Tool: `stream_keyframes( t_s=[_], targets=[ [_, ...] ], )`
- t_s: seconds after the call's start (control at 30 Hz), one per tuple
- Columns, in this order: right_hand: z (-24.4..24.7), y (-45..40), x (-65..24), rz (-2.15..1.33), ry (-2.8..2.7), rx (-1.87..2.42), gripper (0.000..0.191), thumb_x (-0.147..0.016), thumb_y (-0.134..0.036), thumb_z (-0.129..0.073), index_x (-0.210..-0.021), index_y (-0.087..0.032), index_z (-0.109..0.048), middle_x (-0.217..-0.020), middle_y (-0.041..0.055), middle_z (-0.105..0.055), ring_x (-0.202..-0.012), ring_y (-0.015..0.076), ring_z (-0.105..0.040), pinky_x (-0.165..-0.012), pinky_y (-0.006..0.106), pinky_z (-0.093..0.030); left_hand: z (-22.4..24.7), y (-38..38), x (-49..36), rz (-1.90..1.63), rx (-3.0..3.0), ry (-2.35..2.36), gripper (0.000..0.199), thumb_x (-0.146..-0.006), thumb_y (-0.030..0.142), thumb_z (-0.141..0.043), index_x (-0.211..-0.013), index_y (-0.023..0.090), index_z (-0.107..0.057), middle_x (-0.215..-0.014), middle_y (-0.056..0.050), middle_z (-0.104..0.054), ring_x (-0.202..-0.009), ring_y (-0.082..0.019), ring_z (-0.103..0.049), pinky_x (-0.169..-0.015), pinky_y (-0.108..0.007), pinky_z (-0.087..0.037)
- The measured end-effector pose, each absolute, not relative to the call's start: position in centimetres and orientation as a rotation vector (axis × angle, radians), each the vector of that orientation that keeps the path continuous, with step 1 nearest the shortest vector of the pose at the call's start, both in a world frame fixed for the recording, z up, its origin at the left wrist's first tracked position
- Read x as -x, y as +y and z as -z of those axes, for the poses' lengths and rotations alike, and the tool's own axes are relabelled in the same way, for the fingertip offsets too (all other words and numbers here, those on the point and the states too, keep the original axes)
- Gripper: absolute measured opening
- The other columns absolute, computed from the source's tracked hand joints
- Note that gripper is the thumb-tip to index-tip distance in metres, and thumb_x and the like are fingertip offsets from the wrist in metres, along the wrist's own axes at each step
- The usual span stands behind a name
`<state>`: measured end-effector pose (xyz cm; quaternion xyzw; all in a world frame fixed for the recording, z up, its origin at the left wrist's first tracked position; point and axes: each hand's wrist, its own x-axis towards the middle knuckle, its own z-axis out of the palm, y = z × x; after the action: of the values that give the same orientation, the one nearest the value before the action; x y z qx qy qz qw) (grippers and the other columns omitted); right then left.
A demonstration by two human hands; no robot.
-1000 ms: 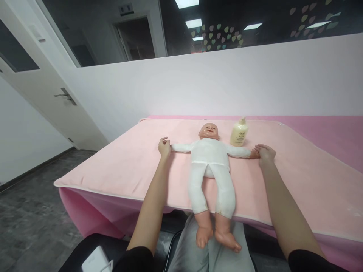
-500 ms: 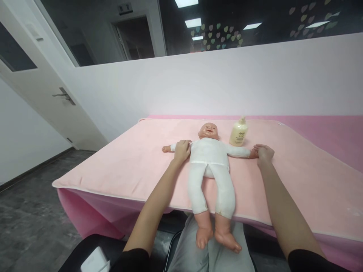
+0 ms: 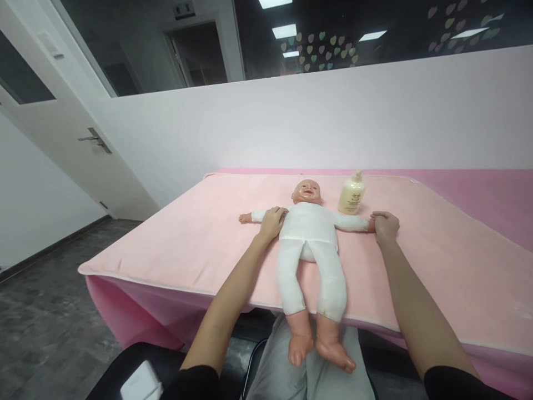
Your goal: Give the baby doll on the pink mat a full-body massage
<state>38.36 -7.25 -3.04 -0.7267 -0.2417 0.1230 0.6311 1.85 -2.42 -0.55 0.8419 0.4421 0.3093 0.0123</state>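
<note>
Pink all over, the surface (image 3: 187,236) sits by a white wall (image 3: 312,122), with a door (image 3: 50,111) and grey floor (image 3: 41,328) to the left. On it the doll (image 3: 308,222) lies face up, feet poking past the near edge. My left grip (image 3: 273,222) curls over one upper arm, and my right grip (image 3: 386,225) is folded tight round its other hand.
</note>
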Motion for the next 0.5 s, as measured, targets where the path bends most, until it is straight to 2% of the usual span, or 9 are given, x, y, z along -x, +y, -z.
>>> stream_keyframes(
  t_s=[0.33,0.5],
  targets=[
    [1.8,-7.9,-37.1,-0.195,-0.62,1.92,0.029,-0.058,-0.006,-0.053,-0.077,-0.023,-0.068,-0.081,0.0034,-0.064,-0.08,0.0186,-0.058,-0.084,0.036,-0.048,0.1,-2.5,-1.5,-0.952,-2.717,1.437,0.028,-0.087,0.014,-0.042,-0.103,0.019,-0.064,-0.099,-0.01,-0.067,-0.097,-0.024,-0.058,-0.088,-0.039,-0.041],
    [1.2,-7.8,-36.7,-0.261,-0.585,1.927,0.023,-0.06,-0.009,-0.055,-0.075,-0.023,-0.065,-0.083,0.0044,-0.063,-0.084,0.0202,-0.058,-0.089,0.039,-0.047,-0.6,-2.8,-1.2,-0.943,-2.7,1.544,0.021,-0.085,0.018,-0.047,-0.094,0.02,-0.066,-0.091,-0.01,-0.068,-0.093,-0.025,-0.06,-0.086,-0.039,-0.04]
  ],
)
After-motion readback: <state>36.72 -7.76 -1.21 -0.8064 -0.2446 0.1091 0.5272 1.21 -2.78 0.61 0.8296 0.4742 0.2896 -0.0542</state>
